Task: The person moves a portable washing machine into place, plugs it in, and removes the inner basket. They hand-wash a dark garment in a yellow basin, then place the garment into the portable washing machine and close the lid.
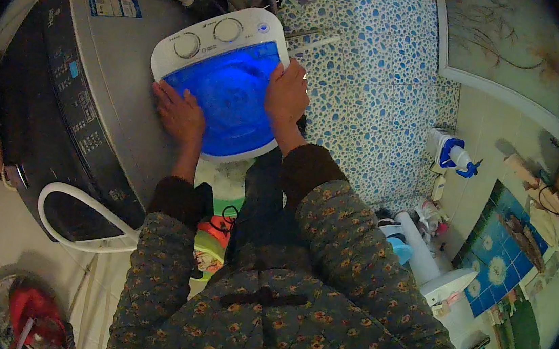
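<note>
In front of me stands a small portable washing machine with a white control panel, two round knobs and a translucent blue lid. The lid is down, and a blue glow shows through it. My left hand is on the machine's left edge, its thumb over the lid and its fingers along the rim. On the opposite edge, my right hand grips the rim with its fingers curled over the side. What lies inside the tub is too blurred to tell.
A large grey and black washing machine stands close on the left, with a white hose looped at its front. Blue pebble-patterned tiles extend to the right. A white and blue bottle, a white pipe and a red bag are farther out.
</note>
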A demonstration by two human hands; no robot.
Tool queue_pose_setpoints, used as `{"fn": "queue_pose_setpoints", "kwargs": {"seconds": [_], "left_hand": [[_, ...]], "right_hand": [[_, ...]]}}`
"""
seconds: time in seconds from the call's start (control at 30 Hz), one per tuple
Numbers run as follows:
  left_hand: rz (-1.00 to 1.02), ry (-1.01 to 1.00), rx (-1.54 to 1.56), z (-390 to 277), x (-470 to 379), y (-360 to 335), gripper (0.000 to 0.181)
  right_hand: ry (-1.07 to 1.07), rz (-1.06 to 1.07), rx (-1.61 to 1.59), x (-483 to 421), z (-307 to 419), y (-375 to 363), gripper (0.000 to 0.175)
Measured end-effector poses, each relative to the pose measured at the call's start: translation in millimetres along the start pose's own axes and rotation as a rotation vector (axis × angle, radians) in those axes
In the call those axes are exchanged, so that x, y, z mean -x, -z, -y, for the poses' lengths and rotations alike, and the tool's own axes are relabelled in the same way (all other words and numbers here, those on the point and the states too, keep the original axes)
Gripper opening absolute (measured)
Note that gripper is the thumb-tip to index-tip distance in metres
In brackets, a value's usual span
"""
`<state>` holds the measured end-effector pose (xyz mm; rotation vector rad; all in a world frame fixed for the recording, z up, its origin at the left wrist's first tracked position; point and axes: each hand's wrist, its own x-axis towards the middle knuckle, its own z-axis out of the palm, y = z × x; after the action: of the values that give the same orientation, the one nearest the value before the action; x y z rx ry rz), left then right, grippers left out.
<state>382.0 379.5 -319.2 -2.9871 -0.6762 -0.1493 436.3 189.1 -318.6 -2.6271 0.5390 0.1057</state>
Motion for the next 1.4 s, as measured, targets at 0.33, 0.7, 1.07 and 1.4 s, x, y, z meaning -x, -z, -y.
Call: {"fn": "queue_pose_setpoints", "kwargs": {"seconds": [0.33,0.7,1.07,1.4], "left_hand": [[-0.043,-0.034,0.033,0,1,-1,0.06],[0.021,0.01,0.047,-1,0,2,0.058],[-0.026,-0.027,0.043,1,-2,-2,0.058],[0.019,0.015,0.0,2,-3,-4,0.06]], "right_hand": [[-0.005,-0.062,-0.011,1,-2,-6,0.033],[0.005,-0.07,0.012,2,-3,-4,0.031],[0.008,-0.093,-0.039,-1,-1,-1,0.033],[0.004,0.002,-0.058,-2,7,2,0.036]]}}
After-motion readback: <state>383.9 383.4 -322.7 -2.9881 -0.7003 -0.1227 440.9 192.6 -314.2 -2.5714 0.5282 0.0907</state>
